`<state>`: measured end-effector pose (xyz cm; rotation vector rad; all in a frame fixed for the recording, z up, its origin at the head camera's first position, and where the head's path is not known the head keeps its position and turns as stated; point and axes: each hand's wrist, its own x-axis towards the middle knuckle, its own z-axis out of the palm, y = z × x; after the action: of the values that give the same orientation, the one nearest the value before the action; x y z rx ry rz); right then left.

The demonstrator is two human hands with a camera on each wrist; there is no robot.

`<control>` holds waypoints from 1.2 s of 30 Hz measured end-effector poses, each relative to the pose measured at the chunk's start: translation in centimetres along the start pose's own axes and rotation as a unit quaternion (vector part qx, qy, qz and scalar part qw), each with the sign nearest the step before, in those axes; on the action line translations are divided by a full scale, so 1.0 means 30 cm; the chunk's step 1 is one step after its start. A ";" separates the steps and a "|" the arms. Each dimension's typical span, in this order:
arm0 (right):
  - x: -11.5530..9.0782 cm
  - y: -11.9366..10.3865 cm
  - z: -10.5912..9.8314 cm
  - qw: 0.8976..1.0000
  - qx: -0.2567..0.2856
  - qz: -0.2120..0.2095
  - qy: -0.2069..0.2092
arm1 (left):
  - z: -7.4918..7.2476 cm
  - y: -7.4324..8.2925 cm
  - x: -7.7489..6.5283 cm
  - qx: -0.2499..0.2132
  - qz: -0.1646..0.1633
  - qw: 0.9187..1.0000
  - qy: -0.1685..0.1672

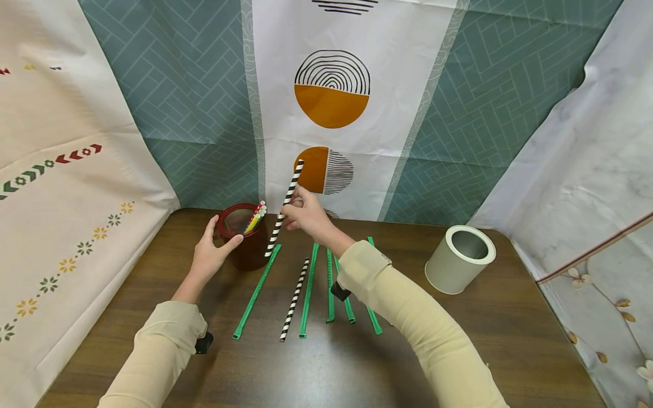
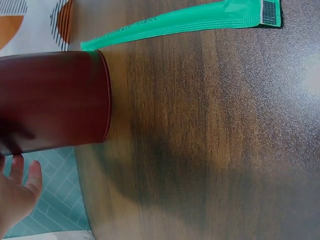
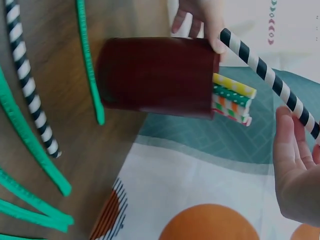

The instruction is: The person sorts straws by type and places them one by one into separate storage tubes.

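the left hand (image 1: 209, 254) is clamped across the brown cup (image 1: 250, 252), thumb on the near side of its rim and fingers round its left; that spread likely stops the cup from sliding or tipping on the table (image 1: 510, 317), where it stands upright. the right hand (image 1: 311, 215) pinches a striped stick (image 1: 289, 191) near its middle, thumb against fingertips, a hold that seems to leave both ends free and easy to aim. this stick is in the air, slanted, its lower end just beside the cup's rim; whether it touches, i cannot tell. patterned sticks (image 1: 257, 214) lean bunched inside the cup, propped by its right wall. a second striped stick (image 1: 295, 299) lies on the table among green strips (image 1: 257, 293), roughly in line with them, perhaps to keep the long pieces from crossing. the grey can (image 1: 449, 269) stands well apart on the right, seemingly out of the hands' way.
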<state>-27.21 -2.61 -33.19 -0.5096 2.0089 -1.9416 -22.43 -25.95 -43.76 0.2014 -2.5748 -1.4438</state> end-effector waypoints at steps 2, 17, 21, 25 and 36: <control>0.005 -0.011 0.004 1.000 -0.008 -0.014 0.002 | 0.000 0.001 0.000 0.000 0.000 1.000 0.000; 0.015 0.019 0.109 0.991 -0.003 -0.101 0.084 | 0.002 0.001 -0.005 0.003 0.003 1.000 0.007; 0.018 0.053 0.138 0.986 -0.013 -0.114 0.119 | 0.002 0.000 -0.002 0.000 0.003 1.000 0.007; 0.019 0.086 0.155 0.983 -0.024 -0.114 0.140 | 0.003 -0.001 -0.002 0.000 0.001 1.000 0.006; 0.019 0.161 0.189 0.976 -0.104 -0.096 0.163 | 0.004 -0.003 -0.003 -0.004 0.001 1.000 0.008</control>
<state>-25.39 -7.82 -38.22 -0.4752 2.4695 -2.0477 -22.38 -25.88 -43.92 0.2076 -2.5557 -1.4449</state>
